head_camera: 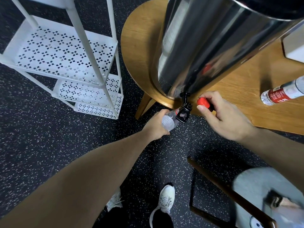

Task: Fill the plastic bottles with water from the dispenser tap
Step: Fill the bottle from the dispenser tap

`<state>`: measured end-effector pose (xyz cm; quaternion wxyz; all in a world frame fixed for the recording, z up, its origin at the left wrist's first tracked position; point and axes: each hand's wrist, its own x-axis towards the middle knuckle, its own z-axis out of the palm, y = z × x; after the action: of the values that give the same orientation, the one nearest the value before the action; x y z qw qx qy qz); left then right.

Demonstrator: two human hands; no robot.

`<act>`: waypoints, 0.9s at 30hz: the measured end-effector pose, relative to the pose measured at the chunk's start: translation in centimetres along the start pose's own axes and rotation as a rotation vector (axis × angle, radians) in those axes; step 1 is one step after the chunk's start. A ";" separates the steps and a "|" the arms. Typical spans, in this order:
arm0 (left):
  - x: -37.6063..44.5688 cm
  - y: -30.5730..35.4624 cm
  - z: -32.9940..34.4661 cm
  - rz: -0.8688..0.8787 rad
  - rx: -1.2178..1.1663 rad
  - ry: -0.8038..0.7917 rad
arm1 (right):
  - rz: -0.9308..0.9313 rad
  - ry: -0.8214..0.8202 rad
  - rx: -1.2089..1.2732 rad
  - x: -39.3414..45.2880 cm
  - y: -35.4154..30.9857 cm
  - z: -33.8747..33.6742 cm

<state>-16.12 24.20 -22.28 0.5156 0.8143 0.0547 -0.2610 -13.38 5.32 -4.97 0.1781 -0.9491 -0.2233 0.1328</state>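
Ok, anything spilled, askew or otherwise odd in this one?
No spill shows. One oddity: a clear plastic bottle with a red label lies on its side on the round wooden table, near its edge, where it might roll. Whether it is capped cannot be told.

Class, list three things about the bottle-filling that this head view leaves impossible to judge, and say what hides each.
1. Mouth of the bottle held by the left hand: hidden behind the black tap.
2. Whether water flows: too small to see.
3. Second bottle on the table: cut off by the right edge.
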 end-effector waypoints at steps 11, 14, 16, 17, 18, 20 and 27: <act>0.1 -0.1 -0.1 -0.002 0.001 0.005 | -0.006 -0.004 0.000 -0.2 0.4 0.2; 0.1 -0.1 0.0 0.001 0.004 0.007 | -0.008 -0.013 0.004 -0.2 0.6 0.2; 0.1 -0.1 0.0 0.000 0.006 0.009 | -0.007 -0.014 0.006 -0.2 0.6 0.1; 0.1 -0.1 0.0 0.000 0.007 0.009 | -0.007 -0.014 0.005 -0.2 0.6 0.1; 0.1 -0.1 0.0 0.001 0.006 0.010 | -0.007 -0.014 0.004 -0.2 0.6 0.1; 0.2 -0.2 0.0 0.003 0.002 0.011 | -0.008 -0.011 0.004 -0.3 0.6 0.1; 0.2 -0.3 0.1 0.009 0.005 0.009 | -0.014 -0.006 0.008 -0.3 0.7 0.0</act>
<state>-16.09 24.24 -22.67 0.5145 0.8169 0.0526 -0.2552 -13.38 4.63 -5.22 0.1820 -0.9464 -0.2298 0.1354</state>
